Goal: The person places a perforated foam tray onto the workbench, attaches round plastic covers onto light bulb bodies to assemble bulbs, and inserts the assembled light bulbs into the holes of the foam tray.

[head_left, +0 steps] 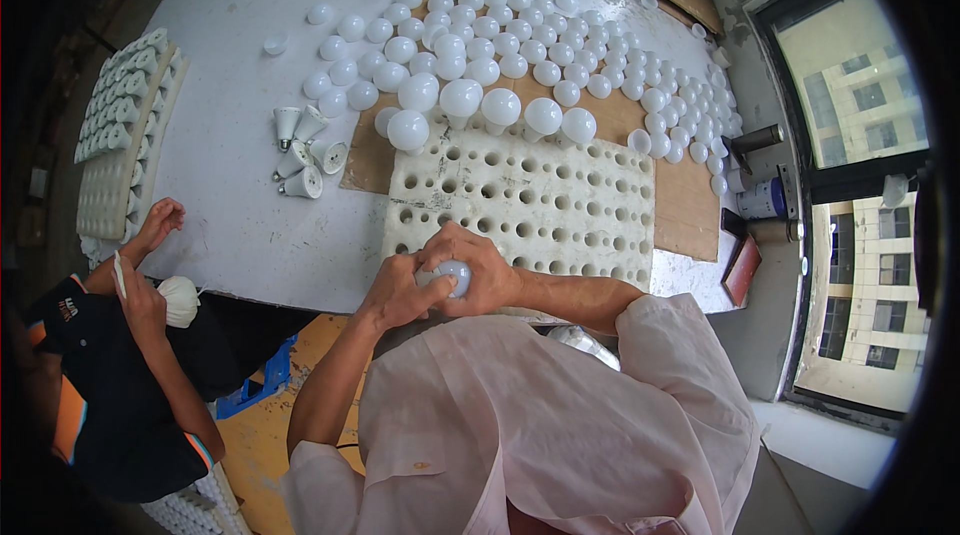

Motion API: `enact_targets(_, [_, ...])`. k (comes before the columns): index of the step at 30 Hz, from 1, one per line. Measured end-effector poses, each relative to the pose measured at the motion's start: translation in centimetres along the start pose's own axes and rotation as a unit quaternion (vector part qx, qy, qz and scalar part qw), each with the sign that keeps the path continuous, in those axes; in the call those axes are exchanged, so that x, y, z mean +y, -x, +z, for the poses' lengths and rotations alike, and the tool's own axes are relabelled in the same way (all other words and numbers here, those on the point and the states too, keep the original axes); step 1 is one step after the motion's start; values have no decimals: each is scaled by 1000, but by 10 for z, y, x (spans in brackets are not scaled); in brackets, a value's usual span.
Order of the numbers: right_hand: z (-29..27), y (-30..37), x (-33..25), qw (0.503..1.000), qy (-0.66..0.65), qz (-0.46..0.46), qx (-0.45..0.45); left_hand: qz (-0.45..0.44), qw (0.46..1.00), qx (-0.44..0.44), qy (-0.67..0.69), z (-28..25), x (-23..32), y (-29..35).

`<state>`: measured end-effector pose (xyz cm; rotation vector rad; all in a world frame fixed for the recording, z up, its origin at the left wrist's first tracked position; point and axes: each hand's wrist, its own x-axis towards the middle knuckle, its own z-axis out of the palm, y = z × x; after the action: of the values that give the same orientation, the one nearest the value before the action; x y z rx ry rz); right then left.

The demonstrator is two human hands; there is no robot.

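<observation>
Both of my hands meet over the near edge of a white foam tray full of round holes. My left hand and my right hand wrap around one white round light bulb, which shows between the fingers. Along the tray's far edge stands a row of several white bulbs, globe up. Beyond them, many more bulbs cover the white table. A few white cone-shaped bulb bases lie loose to the left of the tray.
Another person in a dark shirt sits at the left, their hand on the table edge and a white object by their arm. A rack of bulb bases lies at the far left. Cardboard, a can and a window are to the right.
</observation>
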<state>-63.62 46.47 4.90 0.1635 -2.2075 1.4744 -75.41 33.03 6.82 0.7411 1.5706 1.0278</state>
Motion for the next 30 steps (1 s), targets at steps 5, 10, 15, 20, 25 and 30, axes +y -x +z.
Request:
enact_targets(5, [2,0,-12,999,14,-36,10,111,984,37,-137,3,1,5])
enact_targets(10, [-4,2,-13,996,49,-79,5,86,977,44,-190,6,15,5])
enact_targets(15, [0,-6,2,994,-26,105,-13,-39,978,-90,184,-10,-35,-22])
enact_targets(20, [-5,-16,-14,837,-237,490,-58,-83,841,-106,524,3,-46,-32])
enact_targets(25, [8,8,42,927,-74,366,32,-71,870,-102,477,-3,-84,-50])
enact_targets(30, [-34,-10,71,926,160,283,190,-86,922,124,356,-31,-120,-47])
